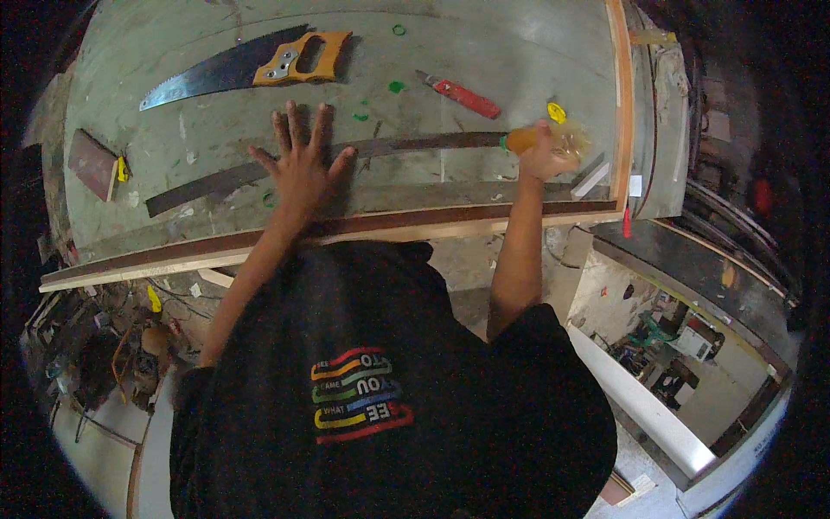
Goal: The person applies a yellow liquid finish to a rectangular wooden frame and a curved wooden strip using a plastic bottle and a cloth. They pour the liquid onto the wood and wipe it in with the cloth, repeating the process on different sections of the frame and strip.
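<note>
A long, dark, narrow strip (432, 143) lies across the green worktable (467, 52). My left hand (303, 164) rests flat over the strip left of its middle, fingers spread, holding nothing. At the strip's right end, my right hand (546, 157) is closed around a soft clear bottle (521, 140) of amber liquid, tipped on its side. Its green tip points left and is at or just above the strip; I cannot tell whether it touches. Beyond my left hand lies a handsaw (298, 62) with a yellow-orange handle. A red utility knife (467, 97) lies beyond the strip, left of the bottle.
Wooden edging (389, 227) borders the table's near and right sides. A brown flat piece (93, 164) lies at the left, beside a yellow item (123, 169). Another small yellow item (556, 112) sits beyond my right hand. A pale short strip (590, 179) lies near the right corner.
</note>
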The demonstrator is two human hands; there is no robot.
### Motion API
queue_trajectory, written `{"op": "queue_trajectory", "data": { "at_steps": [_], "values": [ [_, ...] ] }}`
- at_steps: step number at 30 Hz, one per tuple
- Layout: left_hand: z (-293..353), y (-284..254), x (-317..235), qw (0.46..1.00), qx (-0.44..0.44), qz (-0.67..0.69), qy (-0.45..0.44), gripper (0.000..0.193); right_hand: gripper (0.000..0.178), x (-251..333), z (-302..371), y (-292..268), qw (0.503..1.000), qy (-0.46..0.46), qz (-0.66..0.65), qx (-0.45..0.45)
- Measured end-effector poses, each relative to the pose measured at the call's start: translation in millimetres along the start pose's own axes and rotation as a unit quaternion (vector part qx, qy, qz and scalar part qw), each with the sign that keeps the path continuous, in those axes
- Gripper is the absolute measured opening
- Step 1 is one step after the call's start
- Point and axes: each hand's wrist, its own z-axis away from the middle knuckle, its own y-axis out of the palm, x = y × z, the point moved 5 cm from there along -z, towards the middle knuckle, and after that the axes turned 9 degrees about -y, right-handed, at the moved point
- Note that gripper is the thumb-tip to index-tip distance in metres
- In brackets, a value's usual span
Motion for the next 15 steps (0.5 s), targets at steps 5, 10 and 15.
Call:
{"op": "queue_trajectory", "data": {
  "at_steps": [5,10,15],
  "values": [
    [4.7,1.5,-14.3,1.000,0.015,0.011,0.003,0.084,0.047,15.3,19.9,26.9,0.990,0.016,-0.092,0.103],
    [9.1,7.7,-34.6,0.999,0.047,0.024,0.006,0.083,0.048,94.8,118.6,89.6,0.962,-0.011,-0.137,0.237],
    [7.7,5.2,-31.3,1.000,0.023,0.016,0.008,0.082,0.070,73.5,78.4,64.1,0.985,0.005,-0.111,0.134]
  ]
}}
